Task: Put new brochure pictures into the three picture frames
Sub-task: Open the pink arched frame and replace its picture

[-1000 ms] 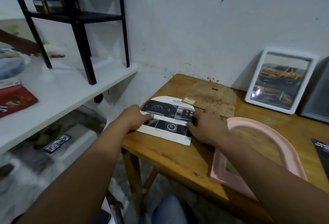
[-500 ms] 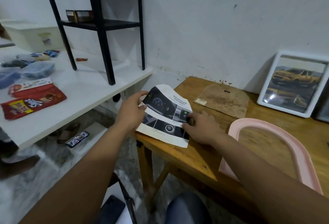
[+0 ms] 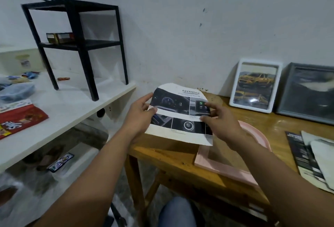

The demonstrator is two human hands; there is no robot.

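Head view: both hands, left (image 3: 140,118) and right (image 3: 219,124), pinch the arched brochure cutout (image 3: 179,116) above the counter (image 3: 173,156), with the pink frame (image 3: 222,168) just below-right, nearer the right hand.

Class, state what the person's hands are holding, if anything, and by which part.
Both hands hold the arch-topped brochure picture: left hand at its left edge, right hand at its right edge.

Wooden table (image 3: 173,156) bears pink arched frame (image 3: 226,168), brochures (image 3: 314,158); white frame (image 3: 255,85), grey frame (image 3: 307,93) lean against wall.
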